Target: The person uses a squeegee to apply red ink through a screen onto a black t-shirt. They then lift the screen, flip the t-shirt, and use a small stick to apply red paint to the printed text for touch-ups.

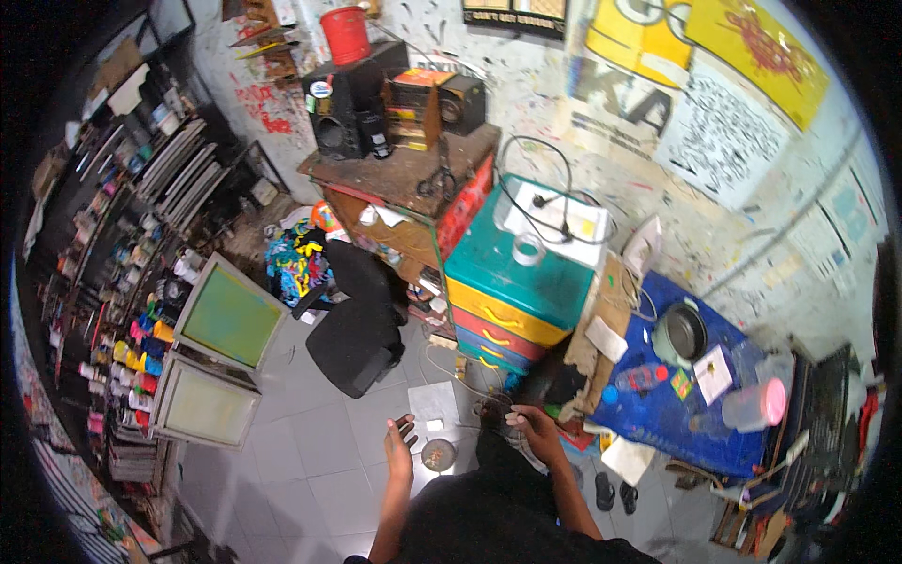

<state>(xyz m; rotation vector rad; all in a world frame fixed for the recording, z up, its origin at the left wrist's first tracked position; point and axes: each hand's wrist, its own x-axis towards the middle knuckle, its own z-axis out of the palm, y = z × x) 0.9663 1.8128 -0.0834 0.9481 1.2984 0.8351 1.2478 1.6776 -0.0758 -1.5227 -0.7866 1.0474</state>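
My left hand (400,440) is raised over the tiled floor (310,442) at lower middle, its fingers apart and holding nothing. My right hand (533,427) has its fingers curled together near a thin pale cable (460,382); I cannot make out what is between them. A round dish (439,455) with small bits in it lies on the floor between my hands, beside a small white object (434,424) and a pale square sheet (425,399).
A black chair (346,343) stands ahead, beside coloured drawers (517,273) and a wooden cabinet (395,164) with speakers. Two framed screens (228,315) lean by crowded shelves (113,235) at left. A blue-topped table (676,442) with bottles and containers is at right, sandals (605,491) beneath.
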